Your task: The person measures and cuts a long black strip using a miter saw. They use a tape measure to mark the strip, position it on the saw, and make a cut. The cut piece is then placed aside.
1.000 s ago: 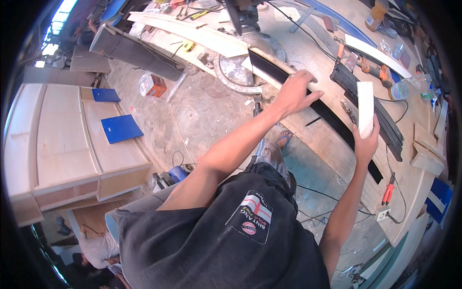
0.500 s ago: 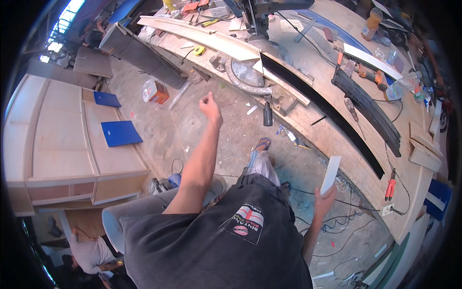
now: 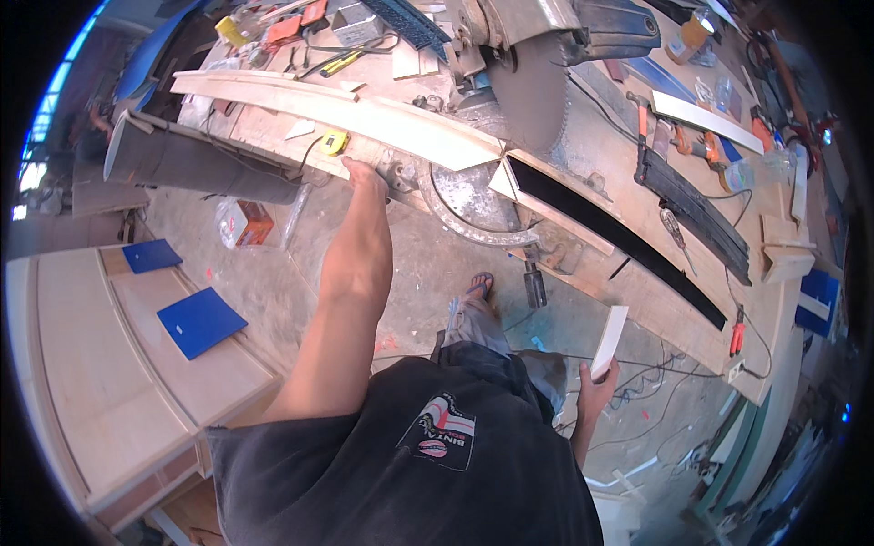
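White strip (image 3: 611, 341) juts beyond the right hand (image 3: 596, 391), lower end clasped in curled fingers; left hand (image 3: 364, 175), finger opening unclear.

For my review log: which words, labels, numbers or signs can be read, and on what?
Black shirt: lettering on its printed patch; I don't copy wording.
Larger blue panel: pale mark, too small to read.
Yellow tape measure: any markings too small to read.

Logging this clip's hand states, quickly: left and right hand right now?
Left hand: near the yellow tape measure; whether open or closed cannot be told.
Right hand: closed, holding a white strip.
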`<state>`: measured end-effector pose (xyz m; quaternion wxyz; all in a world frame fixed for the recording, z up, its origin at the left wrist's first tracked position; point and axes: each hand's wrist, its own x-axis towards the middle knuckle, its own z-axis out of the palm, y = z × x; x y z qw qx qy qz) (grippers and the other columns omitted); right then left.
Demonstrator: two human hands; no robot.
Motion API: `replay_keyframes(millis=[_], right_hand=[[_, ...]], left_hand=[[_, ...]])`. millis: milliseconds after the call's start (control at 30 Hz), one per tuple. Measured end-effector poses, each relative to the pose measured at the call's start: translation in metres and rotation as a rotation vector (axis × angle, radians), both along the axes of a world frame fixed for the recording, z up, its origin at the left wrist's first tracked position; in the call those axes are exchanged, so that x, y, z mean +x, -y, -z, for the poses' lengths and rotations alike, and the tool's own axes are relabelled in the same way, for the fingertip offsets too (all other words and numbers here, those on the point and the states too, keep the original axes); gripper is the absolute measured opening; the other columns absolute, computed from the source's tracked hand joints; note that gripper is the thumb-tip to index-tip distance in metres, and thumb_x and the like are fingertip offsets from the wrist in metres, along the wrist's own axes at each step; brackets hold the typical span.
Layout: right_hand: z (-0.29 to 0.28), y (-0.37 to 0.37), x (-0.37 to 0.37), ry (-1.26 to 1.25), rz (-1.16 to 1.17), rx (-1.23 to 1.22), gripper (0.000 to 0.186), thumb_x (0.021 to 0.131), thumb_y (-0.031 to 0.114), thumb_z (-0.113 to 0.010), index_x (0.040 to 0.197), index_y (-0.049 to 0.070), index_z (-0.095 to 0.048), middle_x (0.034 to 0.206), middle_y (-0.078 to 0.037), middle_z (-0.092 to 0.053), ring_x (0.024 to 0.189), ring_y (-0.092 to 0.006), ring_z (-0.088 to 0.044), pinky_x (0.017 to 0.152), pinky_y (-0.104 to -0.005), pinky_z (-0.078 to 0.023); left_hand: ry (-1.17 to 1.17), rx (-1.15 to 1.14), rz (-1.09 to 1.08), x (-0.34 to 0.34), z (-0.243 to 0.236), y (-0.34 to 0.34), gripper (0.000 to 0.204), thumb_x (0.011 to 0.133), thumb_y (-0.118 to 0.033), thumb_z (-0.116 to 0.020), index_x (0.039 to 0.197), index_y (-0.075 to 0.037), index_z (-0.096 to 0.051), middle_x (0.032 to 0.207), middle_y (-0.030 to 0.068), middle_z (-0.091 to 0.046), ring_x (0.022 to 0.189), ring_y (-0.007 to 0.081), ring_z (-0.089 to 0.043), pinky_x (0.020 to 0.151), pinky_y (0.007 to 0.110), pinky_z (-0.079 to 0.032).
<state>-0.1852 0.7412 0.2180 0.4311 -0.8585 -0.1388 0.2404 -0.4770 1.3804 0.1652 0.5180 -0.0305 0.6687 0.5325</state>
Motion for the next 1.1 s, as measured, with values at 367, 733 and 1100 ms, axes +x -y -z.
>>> replay_keyframes(millis=[367,733,1100], right_hand=[[-0.018,-0.063,-0.036,0.071,0.020,-0.018,0.070,0.090,0.015,-0.087,0.147,-0.004,-0.053,0.134,-0.017,-0.063,0.124,-0.0273,-0.059,0.111,-0.0397,-0.045],[-0.026,-0.098,0.010,0.135,0.132,0.048,0.076,0.093,0.017,-0.086,0.154,-0.006,-0.046,0.144,-0.020,-0.058,0.136,-0.0294,-0.054,0.119,-0.0411,-0.038],[-0.047,-0.137,0.069,0.156,0.053,0.156,0.069,0.095,0.015,-0.084,0.151,-0.004,-0.049,0.129,-0.015,-0.063,0.118,-0.0230,-0.059,0.105,-0.0367,-0.046]], left_hand=[[-0.076,-0.166,-0.046,0.021,-0.032,0.011,0.092,0.100,-0.064,-0.063,0.149,0.014,-0.051,0.151,0.0223,-0.062,0.131,0.0376,-0.064,0.116,0.048,-0.049],[-0.191,-0.349,-0.029,0.024,-0.050,0.015,0.086,0.096,-0.062,-0.074,0.136,0.013,-0.059,0.137,0.0216,-0.070,0.119,0.0372,-0.071,0.104,0.047,-0.061],[-0.008,-0.241,-0.079,0.019,-0.035,0.014,0.070,0.099,-0.046,-0.077,0.144,0.005,-0.060,0.143,0.0145,-0.068,0.121,0.0321,-0.071,0.095,0.047,-0.065]])
